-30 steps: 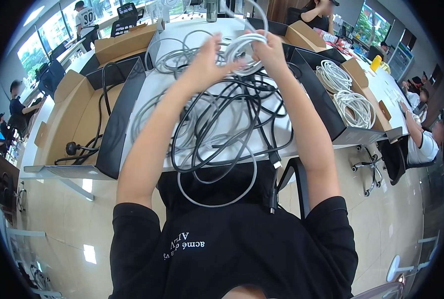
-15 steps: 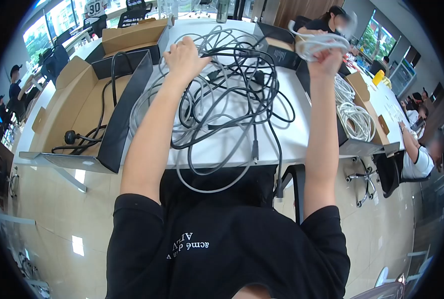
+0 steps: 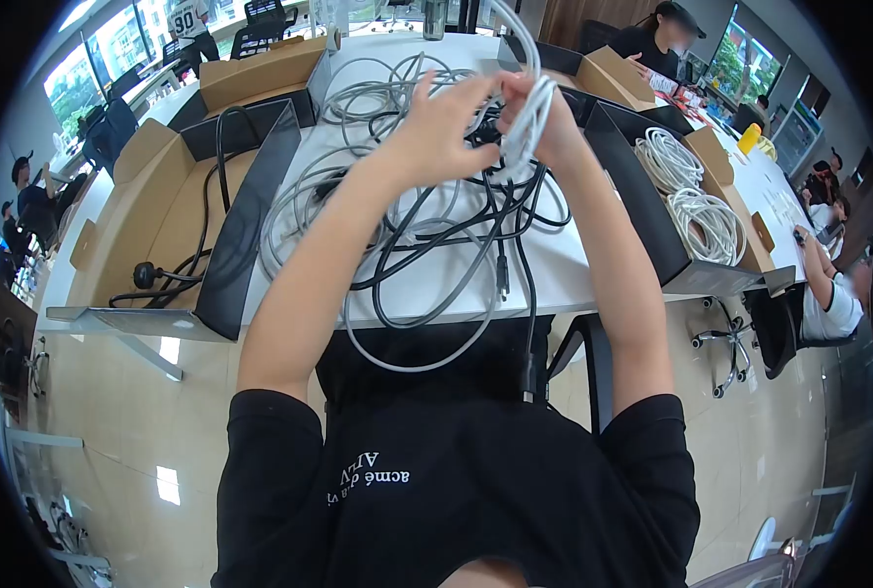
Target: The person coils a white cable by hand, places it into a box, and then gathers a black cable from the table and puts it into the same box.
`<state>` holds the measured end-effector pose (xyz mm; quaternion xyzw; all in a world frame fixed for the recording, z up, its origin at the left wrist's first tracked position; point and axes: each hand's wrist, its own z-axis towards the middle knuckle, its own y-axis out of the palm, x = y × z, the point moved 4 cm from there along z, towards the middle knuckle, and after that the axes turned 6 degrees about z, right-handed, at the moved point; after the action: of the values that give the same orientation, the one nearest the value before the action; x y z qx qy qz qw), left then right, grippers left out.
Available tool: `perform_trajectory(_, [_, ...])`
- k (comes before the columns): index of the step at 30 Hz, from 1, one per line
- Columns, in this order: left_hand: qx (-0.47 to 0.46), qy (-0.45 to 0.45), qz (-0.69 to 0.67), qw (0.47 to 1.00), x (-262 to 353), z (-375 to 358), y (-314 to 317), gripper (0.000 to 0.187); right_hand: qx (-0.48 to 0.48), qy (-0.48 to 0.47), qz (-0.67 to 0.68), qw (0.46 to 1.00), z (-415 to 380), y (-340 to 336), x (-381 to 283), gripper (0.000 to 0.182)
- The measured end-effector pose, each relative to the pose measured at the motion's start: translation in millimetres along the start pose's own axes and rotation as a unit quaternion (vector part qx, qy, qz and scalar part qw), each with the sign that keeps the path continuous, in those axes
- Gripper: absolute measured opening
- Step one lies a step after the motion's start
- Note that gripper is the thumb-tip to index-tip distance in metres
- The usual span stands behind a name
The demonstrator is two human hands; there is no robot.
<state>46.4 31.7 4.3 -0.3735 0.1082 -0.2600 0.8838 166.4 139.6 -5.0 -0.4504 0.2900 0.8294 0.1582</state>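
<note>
In the head view, my right hand (image 3: 551,132) is closed round a looped white cable (image 3: 526,125) above the middle of the table. My left hand (image 3: 443,132) is just left of it, fingers and thumb spread; whether a fingertip touches the cable is hard to see. Beneath both hands lies a tangle of black cables (image 3: 495,230), some with connectors, one end hanging past the table's front edge. Grey cables (image 3: 294,211) are mixed into this heap and lie to its left and behind it.
At left, an open black box (image 3: 245,235) holds a black cord with a plug (image 3: 144,275). At right, another open box (image 3: 642,216) contains coiled white cables (image 3: 703,225). Two more boxes stand farther back. A person in a cap (image 3: 657,44) sits beyond the right side.
My right hand has swung left and inward with the white cable, from near the right box to mid-table. My left hand has come right to meet it, off the tangle, fingers now spread.
</note>
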Motion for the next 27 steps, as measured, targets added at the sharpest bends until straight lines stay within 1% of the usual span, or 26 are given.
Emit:
perform_trajectory(1, [0.005, 0.042, -0.024, 0.999, 6.2, 1.3, 2.3, 0.082, 0.073, 0.005, 0.024, 0.997, -5.0, 11.6, -3.0, 0.018])
perform_trajectory(3, [-0.091, -0.056, -0.117, 0.987, 7.7, -0.2, 11.4, 0.069, 0.085, 0.013, -0.024, 0.996, -10.2, 17.3, -8.7, 0.017])
perform_trajectory(4, [-0.139, -0.104, -0.162, 0.971, 7.4, -2.2, 15.1, 0.062, 0.091, 0.017, -0.047, 0.995, -10.9, 17.4, -10.9, 0.017])
perform_trajectory(5, [-0.072, -0.066, -0.136, 0.986, 4.0, -3.8, 18.8, 0.042, 0.066, 0.007, -0.044, 0.997, -9.4, 15.2, -10.2, 0.019])
perform_trajectory(6, [-0.041, -0.077, -0.129, 0.988, 0.3, -1.0, 15.5, 0.036, 0.041, -0.004, -0.039, 0.998, -8.8, 18.1, -11.3, 0.024])
perform_trajectory(8, [0.019, -0.098, -0.118, 0.988, -5.7, 1.7, 9.9, 0.028, 0.048, 0.0, -0.056, 0.997, -12.9, 19.1, -16.2, 0.028])
perform_trajectory(9, [-0.001, -0.147, -0.088, 0.985, -2.8, 3.0, -2.7, 0.025, 0.05, -0.011, -0.079, 0.996, -13.5, 19.5, -20.2, 0.03])
perform_trajectory(12, [0.014, -0.159, -0.002, 0.987, -29.2, 0.5, -3.3, 0.025, 0.077, -0.032, -0.097, 0.992, -10.0, 2.8, -25.8, 0.029])
perform_trajectory(13, [0.013, -0.152, 0.05, 0.987, -36.7, -1.0, -4.4, 0.026, 0.051, -0.035, -0.093, 0.994, -8.2, -4.7, -27.7, 0.028])
perform_trajectory(16, [0.053, -0.153, 0.107, 0.981, -45.4, -3.1, -10.5, 0.031, 0.076, -0.035, -0.202, 0.976, -11.2, -14.3, -32.1, 0.025])
perform_trajectory(17, [0.073, -0.176, 0.005, 0.982, -45.4, -3.3, -8.7, 0.036, 0.078, -0.037, -0.224, 0.971, -11.2, -12.8, -30.2, 0.021])
perform_trajectory(18, [0.092, -0.197, -0.097, 0.971, -35.9, -1.7, -10.3, 0.042, 0.066, -0.035, -0.258, 0.963, -11.7, -6.3, -27.7, 0.02])
perform_trajectory(19, [0.11, -0.216, -0.198, 0.95, -29.7, 0.6, -10.9, 0.048, 0.055, -0.032, -0.293, 0.954, -12.5, 1.1, -24.9, 0.019])
perform_trajectory(20, [0.116, -0.24, -0.302, 0.915, -28.9, 2.7, -8.5, 0.054, 0.043, -0.029, -0.327, 0.944, -13.1, 9.0, -21.7, 0.019])
perform_trajectory(21, [0.121, -0.261, -0.402, 0.869, -27.9, 4.6, -5.7, 0.06, 0.043, -0.018, -0.352, 0.935, -12.6, 16.2, -17.7, 0.018])
perform_trajectory(22, [0.125, -0.28, -0.497, 0.812, -26.5, 5.8, -4.8, 0.067, 0.033, -0.031, -0.409, 0.912, -13.8, 27.7, -18.7, 0.02])
perform_trajectory(23, [0.107, -0.288, -0.493, 0.814, -26.1, 5.5, -9.8, 0.079, 0.031, -0.095, -0.424, 0.9, -10.5, 29.3, -15.1, 0.02])
perform_trajectory(24, [0.091, -0.285, -0.516, 0.802, -28.1, 4.8, -10.4, 0.081, 0.03, -0.158, -0.437, 0.885, -9.9, 34.1, -14.6, 0.02])
perform_trajectory(26, [0.06, -0.278, -0.561, 0.777, -33.2, 4.1, -12.3, 0.086, 0.058, -0.177, -0.501, 0.845, -14.3, 36.6, -19.3, 0.021])
perform_trajectory(27, [-0.008, -0.244, -0.588, 0.771, -28.8, 5.4, -14.7, 0.09, 0.07, -0.186, -0.532, 0.823, -16.7, 40.9, -23.1, 0.021])
